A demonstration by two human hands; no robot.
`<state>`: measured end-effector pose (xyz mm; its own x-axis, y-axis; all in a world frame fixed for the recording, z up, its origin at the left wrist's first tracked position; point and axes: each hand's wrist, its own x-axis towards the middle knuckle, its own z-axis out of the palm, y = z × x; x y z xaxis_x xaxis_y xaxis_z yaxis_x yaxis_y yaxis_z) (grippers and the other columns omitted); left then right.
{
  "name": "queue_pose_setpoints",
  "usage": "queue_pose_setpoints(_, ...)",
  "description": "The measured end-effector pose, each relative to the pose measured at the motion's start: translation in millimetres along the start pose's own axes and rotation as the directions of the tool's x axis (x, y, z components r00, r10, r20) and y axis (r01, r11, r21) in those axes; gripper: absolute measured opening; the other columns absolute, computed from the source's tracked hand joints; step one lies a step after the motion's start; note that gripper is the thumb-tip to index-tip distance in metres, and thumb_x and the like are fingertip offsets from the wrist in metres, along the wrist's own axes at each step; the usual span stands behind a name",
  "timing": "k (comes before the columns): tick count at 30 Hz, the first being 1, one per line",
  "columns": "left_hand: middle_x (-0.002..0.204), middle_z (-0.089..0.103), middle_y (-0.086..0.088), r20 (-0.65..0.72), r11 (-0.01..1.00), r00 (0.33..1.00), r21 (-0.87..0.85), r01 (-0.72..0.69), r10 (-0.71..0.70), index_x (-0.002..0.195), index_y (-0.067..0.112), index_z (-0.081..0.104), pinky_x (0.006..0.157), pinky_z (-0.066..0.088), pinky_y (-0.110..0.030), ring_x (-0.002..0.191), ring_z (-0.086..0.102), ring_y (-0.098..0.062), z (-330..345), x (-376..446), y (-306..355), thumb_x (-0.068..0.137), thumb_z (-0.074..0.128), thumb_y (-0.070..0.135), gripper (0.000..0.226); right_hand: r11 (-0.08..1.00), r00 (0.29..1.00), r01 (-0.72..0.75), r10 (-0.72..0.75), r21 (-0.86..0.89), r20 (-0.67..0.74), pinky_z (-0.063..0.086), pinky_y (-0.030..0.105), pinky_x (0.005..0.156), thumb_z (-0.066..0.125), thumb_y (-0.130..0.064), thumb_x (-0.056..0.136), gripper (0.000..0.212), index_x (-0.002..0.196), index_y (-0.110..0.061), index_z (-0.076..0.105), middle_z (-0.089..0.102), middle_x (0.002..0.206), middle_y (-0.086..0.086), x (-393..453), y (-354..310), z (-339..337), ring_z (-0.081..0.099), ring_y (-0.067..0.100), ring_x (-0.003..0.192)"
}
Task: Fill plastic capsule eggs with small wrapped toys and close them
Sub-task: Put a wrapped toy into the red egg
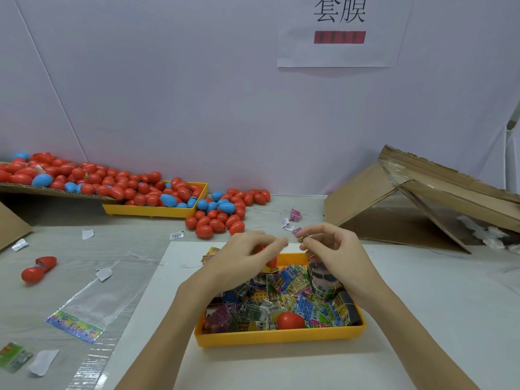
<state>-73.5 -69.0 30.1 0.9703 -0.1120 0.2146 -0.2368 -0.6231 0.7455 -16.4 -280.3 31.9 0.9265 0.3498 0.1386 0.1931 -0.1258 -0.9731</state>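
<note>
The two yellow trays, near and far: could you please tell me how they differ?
The near yellow tray holds mostly small wrapped toys and one red egg; the far yellow tray is heaped with red and blue eggs. The near tray sits on a white sheet under both hands; the far one lies by the wall, part-covered by cardboard. Both are shallow and rectangular.

Both hands raised; left hand (247,256) fingers curled, right hand (334,249) pinching.

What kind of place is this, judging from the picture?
Probably a small packing or assembly workstation, not a home. A heap of red and blue capsule eggs lies at the back, a yellow tray holds wrapped toys, and a printed sign hangs on the partition.
</note>
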Motion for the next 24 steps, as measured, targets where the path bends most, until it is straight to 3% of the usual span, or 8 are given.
queue_pose_setpoints(1,0.091,0.067,0.009,0.006,0.996,1.0,-0.081,0.026,-0.026,0.125,0.028,0.073,0.067,0.049,-0.02,0.074,0.062,-0.003,-1,0,2,0.104,0.056,0.043,0.03,1.0,1.0,0.008,-0.008,0.012,0.007,0.054,0.023,0.055,0.067,-0.014,0.1,0.016,0.102,-0.024,0.079,0.076,0.085,0.002,-1,-1,0,0.065,0.008,0.069)
queue_pose_setpoints(3,0.102,0.07,0.002,-0.003,0.983,1.0,-0.182,0.013,-0.014,0.14,0.028,0.061,0.074,0.058,-0.026,0.082,0.069,-0.009,-2,0,5,0.105,0.059,0.019,0.036,0.999,0.999,0.05,-0.05,0.007,0.017,0.051,0.019,0.056,0.068,-0.018,0.1,0.018,0.11,-0.029,0.078,0.076,0.087,0.001,-2,-3,-1,0.064,0.006,0.069)
queue_pose_setpoints(5,0.107,0.072,-0.003,-0.018,0.963,0.999,-0.268,-0.033,0.03,0.144,0.024,0.054,0.08,0.06,-0.029,0.087,0.073,-0.016,-2,-1,9,0.102,0.062,0.012,0.044,0.995,0.995,0.099,-0.099,-0.006,0.017,0.054,0.018,0.061,0.071,-0.023,0.097,0.023,0.119,-0.031,0.075,0.077,0.088,0.001,-3,-6,-2,0.069,0.007,0.074)
queue_pose_setpoints(8,0.11,0.075,-0.004,-0.047,0.919,0.998,-0.39,-0.063,0.049,0.135,0.018,0.057,0.084,0.06,-0.028,0.093,0.076,-0.02,-2,0,13,0.098,0.07,0.012,0.039,0.992,0.992,0.126,-0.125,0.028,-0.036,0.061,0.023,0.069,0.077,-0.036,0.085,0.033,0.116,-0.025,0.075,0.08,0.09,-0.001,-4,-9,0,0.076,0.012,0.086)
queue_pose_setpoints(13,0.106,0.078,0.004,-0.113,0.9,0.992,-0.423,-0.105,0.062,0.114,0.021,0.071,0.087,0.058,-0.021,0.1,0.075,-0.014,-1,0,17,0.087,0.081,0.03,0.03,0.983,0.983,0.167,-0.16,0.076,-0.09,0.056,0.017,0.069,0.078,-0.039,0.08,0.032,0.106,-0.019,0.075,0.08,0.085,-0.001,-4,-9,2,0.075,0.011,0.079)
queue_pose_setpoints(24,0.106,0.079,0.004,-0.111,0.888,0.993,-0.45,-0.092,0.047,0.119,0.025,0.073,0.086,0.057,-0.02,0.099,0.075,-0.012,2,-1,23,0.086,0.081,0.029,0.034,0.976,0.974,0.216,-0.213,0.032,-0.076,0.055,0.014,0.068,0.075,-0.04,0.083,0.029,0.107,-0.023,0.075,0.079,0.081,-0.004,-6,-13,3,0.075,0.009,0.076)
